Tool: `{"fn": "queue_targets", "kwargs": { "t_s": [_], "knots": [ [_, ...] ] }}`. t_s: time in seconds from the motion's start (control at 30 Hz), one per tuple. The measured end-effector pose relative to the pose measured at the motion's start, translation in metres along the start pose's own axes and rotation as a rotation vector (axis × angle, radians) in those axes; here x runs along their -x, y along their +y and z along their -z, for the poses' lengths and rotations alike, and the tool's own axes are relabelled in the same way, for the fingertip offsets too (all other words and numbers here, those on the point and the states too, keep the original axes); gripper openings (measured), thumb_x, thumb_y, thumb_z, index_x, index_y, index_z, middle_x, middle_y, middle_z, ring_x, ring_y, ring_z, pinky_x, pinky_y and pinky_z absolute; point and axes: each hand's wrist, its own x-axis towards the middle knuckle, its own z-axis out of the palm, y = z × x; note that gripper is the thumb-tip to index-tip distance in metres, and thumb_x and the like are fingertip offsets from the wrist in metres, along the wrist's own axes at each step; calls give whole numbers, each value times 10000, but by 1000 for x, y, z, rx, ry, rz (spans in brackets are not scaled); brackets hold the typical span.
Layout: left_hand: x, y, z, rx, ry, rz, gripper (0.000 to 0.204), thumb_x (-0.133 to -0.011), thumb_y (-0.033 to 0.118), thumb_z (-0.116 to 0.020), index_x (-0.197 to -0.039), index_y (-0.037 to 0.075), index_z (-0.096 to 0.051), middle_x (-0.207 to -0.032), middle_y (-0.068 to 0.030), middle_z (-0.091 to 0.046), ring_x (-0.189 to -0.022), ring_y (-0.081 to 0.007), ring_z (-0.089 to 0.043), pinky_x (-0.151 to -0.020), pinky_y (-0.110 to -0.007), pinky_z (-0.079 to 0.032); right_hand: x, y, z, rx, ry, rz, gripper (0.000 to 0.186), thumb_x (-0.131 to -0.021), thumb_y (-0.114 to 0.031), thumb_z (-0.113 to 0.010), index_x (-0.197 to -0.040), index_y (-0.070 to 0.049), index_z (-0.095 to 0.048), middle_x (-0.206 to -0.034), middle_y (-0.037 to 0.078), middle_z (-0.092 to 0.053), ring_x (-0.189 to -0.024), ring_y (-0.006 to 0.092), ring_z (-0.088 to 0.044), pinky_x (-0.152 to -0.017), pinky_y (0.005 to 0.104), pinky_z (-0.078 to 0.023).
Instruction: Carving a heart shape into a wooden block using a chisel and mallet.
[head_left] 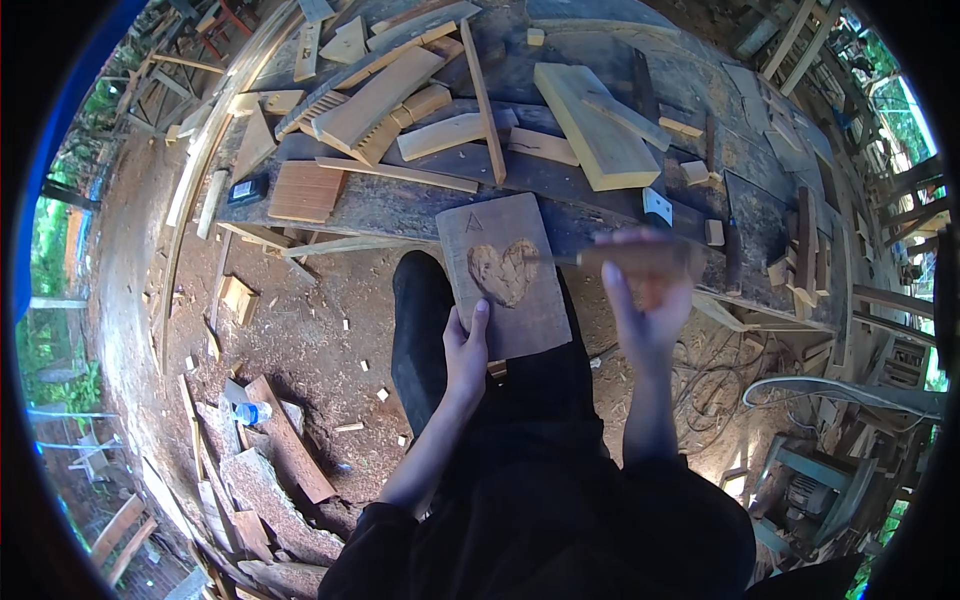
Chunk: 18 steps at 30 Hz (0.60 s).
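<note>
A dark wooden board (pixel 520 330) with a rough carved heart and a small carved mark rests upright or slightly tilted over my black-clad legs, its top at the bench edge. My left hand (pixel 465 355) grips its lower left side, thumb on the front face below the heart. My right hand (pixel 645 300) is closed on the wooden handle of a chisel-like tool (pixel 620 258), to the right of the board. The tool and fingers are smeared by motion; its narrow blade points left toward the heart, and I cannot tell whether it touches.
A worn bench (pixel 370 212) carries several offcuts, a pale thick plank (pixel 580 130) and a small black device (pixel 245 190). On the littered dirt floor lie scrap boards (pixel 290 440), a plastic bottle (pixel 252 413) and coiled cable (pixel 700 390). A motorised machine (pixel 808 490) stands lower right.
</note>
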Motion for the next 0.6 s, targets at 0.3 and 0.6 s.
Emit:
{"fn": "queue_targets", "kwargs": {
  "t_s": [0.3, 0.6],
  "knots": [
    [5, 1, -9, 69, -22, -24, 322, -1079, 250, -575, -1251, -22, -583, -1173, -83, -686, -1081, -102, -612, -967, -272, -472, 63, 14, 13, 20, 107, 151, 556, -853, 101, -721, -1248, -18, -349, -1154, 245, -645, -1093, 378, -699, -958, 432, -591],
    [-2, -5, -3, 1, -20, -8, 320, -1069, 258, -597, -1203, -33, -600, -1127, -70, -689, -1036, -90, -601, -935, -266, -470, 70, 19, 17, 216, 111, 223, 695, -710, -78, -949, -1188, -72, -445, -1110, 200, -669, -925, 269, -709, -774, 347, -607]
  ]
}}
